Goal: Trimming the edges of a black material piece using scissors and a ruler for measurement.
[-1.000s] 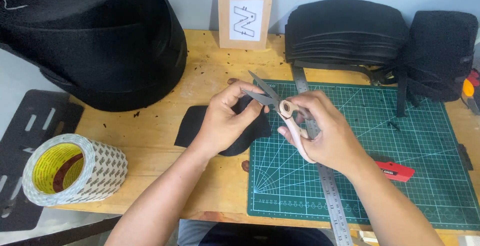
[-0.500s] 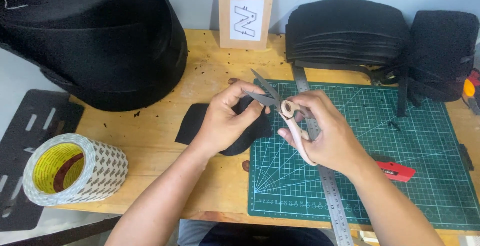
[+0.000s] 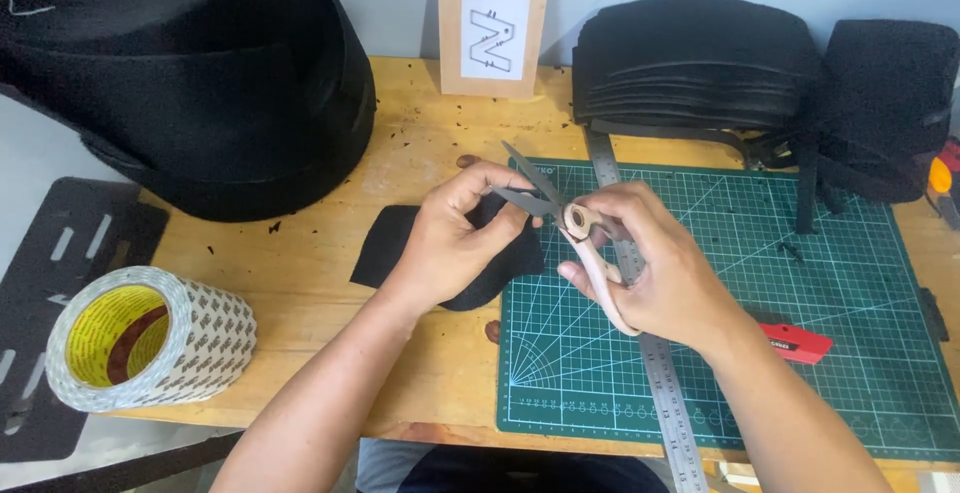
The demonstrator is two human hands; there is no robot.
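1. Since a second ago almost nothing has moved: both hands sit in the same spot over the desk (image 3: 300, 283), and the scissors (image 3: 560, 218) have their blades parted much as before. To judge by this, the cut is being lined up slowly, not yet driven through.
2. The right hand (image 3: 655, 273) has its grip clenched around the scissors' pale handles, blades pointing away and to the left of it.
3. The left hand (image 3: 455, 238) pinches the edge of a black felt piece (image 3: 395, 243), its grip grasping the felt just beside the blades; the rest of the piece lies flat under and to the left of that hand.
4. Under the right grip lie a green cutting mat (image 3: 800, 333) and a steel ruler (image 3: 665, 393); a red utility knife (image 3: 795, 343) rests just right of it.
5. No container is in view; far left of the left grip stands a roll of double-sided tape (image 3: 150, 338), its core hollow.
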